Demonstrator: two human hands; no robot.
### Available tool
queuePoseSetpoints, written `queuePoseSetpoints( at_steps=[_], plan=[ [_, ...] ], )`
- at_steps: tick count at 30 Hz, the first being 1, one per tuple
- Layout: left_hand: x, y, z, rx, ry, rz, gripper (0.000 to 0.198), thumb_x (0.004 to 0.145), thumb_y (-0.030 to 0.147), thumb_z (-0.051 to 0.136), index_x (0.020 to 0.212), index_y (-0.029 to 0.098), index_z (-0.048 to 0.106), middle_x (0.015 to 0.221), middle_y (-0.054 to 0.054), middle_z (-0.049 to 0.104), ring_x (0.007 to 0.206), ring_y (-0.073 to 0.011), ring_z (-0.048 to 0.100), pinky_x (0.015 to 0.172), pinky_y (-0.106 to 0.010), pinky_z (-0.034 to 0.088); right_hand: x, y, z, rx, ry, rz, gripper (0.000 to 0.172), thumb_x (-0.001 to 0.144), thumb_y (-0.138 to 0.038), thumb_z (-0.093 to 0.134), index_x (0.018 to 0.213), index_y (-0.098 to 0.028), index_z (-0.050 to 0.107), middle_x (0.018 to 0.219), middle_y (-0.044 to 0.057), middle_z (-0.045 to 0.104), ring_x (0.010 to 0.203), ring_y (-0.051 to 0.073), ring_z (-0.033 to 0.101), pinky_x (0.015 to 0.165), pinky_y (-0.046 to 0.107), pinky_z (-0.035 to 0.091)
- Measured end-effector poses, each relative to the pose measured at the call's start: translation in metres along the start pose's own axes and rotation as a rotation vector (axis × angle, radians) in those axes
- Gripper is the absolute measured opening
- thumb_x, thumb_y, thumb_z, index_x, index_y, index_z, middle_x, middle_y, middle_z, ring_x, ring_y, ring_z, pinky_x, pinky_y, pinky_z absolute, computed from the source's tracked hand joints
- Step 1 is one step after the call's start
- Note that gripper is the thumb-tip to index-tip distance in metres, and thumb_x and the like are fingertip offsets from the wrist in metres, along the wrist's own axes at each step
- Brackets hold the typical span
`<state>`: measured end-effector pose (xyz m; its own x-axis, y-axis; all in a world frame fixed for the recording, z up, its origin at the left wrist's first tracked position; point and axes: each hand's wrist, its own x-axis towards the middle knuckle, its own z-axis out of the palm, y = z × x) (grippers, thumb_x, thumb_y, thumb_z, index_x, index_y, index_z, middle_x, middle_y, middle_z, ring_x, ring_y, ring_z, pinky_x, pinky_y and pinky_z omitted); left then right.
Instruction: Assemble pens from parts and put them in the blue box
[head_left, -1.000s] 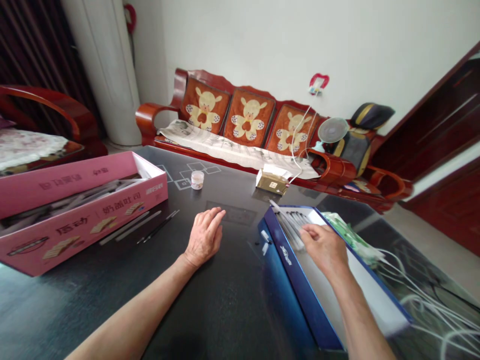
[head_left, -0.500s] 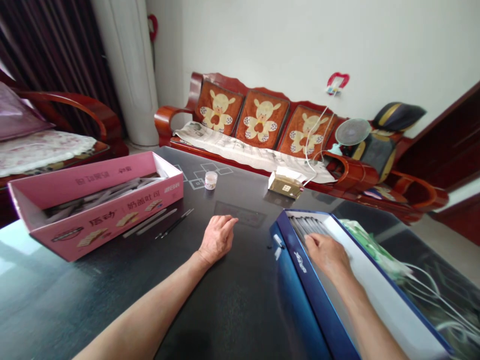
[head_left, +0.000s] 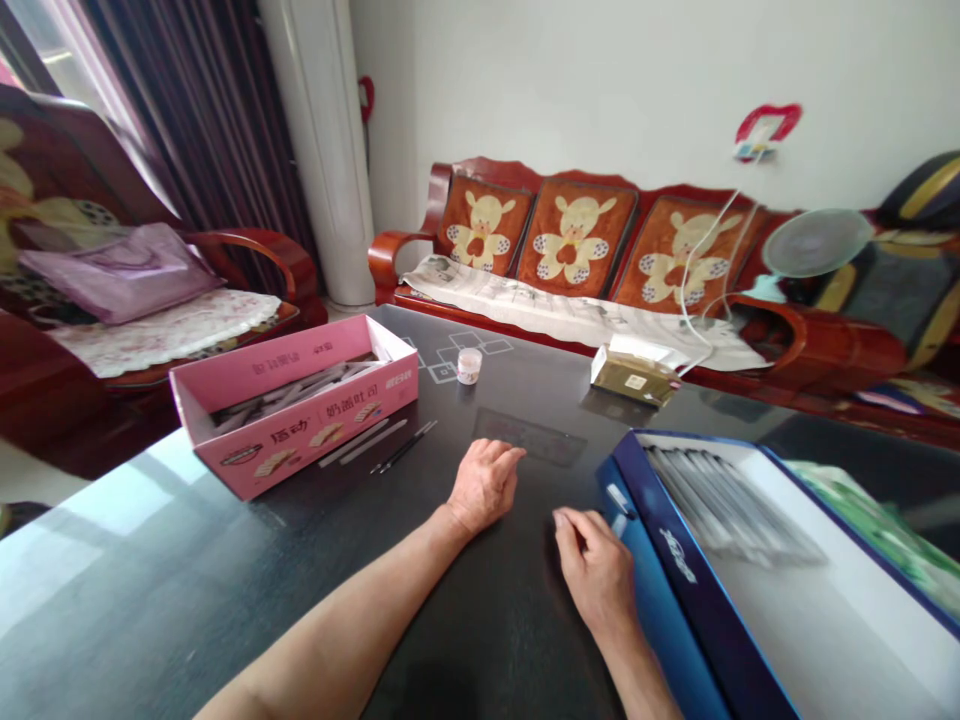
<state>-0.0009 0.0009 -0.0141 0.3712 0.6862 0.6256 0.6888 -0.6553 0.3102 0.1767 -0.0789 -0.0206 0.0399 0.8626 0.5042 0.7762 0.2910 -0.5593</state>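
Note:
My left hand (head_left: 487, 487) rests on the dark table (head_left: 420, 620) with its fingers curled together; anything inside them is hidden. To its right, my right hand (head_left: 598, 568) is closed, thumb against the bent fingers, beside the near wall of a long blue box (head_left: 694, 580). What it holds, if anything, cannot be made out. In that box lies a row of slim clear-wrapped sticks (head_left: 727, 500) at the far end. Farther left stands a pink carton (head_left: 300, 435) with many thin grey pieces inside. Thin dark rods (head_left: 403, 450) and pale flat strips (head_left: 364, 442) lie in front of it.
A small white tub (head_left: 469, 367) stands beyond my left hand. A gold tissue box (head_left: 634, 378) is at the table's far side. Green plastic packaging (head_left: 877, 520) lies behind the blue box. A wooden sofa (head_left: 517, 310) and a small fan (head_left: 817, 243) are farther back.
My right hand has left the inside of the blue box and moved left over its near wall to the table side. My left hand keeps its curled pose. The view has turned left.

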Motion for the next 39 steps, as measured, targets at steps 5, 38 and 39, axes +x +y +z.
queuePoseSetpoints(
  at_steps=[5, 38, 39],
  plan=[
    [0.000, 0.002, -0.003, 0.075, 0.008, -0.051, 0.029, 0.087, 0.016, 0.042, 0.110, 0.018, 0.060, 0.097, -0.009, 0.063, 0.086, -0.0182, 0.055, 0.082, -0.034, 0.047, 0.004, 0.001, -0.002, 0.003, 0.001, 0.015, 0.027, 0.088, -0.036, 0.046, 0.085, -0.019, 0.067, 0.080, 0.007, 0.066, 0.073, 0.019, 0.062, 0.069, 0.030, 0.046],
    [0.034, -0.029, -0.087, -0.362, -0.241, -0.608, 0.041, 0.079, 0.032, 0.044, 0.112, 0.015, 0.062, 0.073, -0.003, 0.066, 0.057, -0.0137, 0.058, 0.056, -0.023, 0.044, 0.001, -0.007, -0.002, -0.015, 0.006, 0.052, 0.023, 0.089, -0.026, 0.044, 0.081, -0.020, 0.065, 0.077, 0.003, 0.062, 0.070, 0.014, 0.059, 0.068, 0.022, 0.041],
    [0.032, -0.022, -0.075, -0.575, -0.222, -0.662, 0.041, 0.079, 0.034, 0.044, 0.107, 0.012, 0.063, 0.074, -0.004, 0.066, 0.055, -0.0127, 0.056, 0.053, -0.023, 0.043, 0.001, -0.007, -0.002, -0.011, 0.004, 0.055, 0.023, 0.089, -0.025, 0.044, 0.081, -0.020, 0.065, 0.078, 0.003, 0.062, 0.070, 0.014, 0.059, 0.068, 0.022, 0.042]
  ],
)
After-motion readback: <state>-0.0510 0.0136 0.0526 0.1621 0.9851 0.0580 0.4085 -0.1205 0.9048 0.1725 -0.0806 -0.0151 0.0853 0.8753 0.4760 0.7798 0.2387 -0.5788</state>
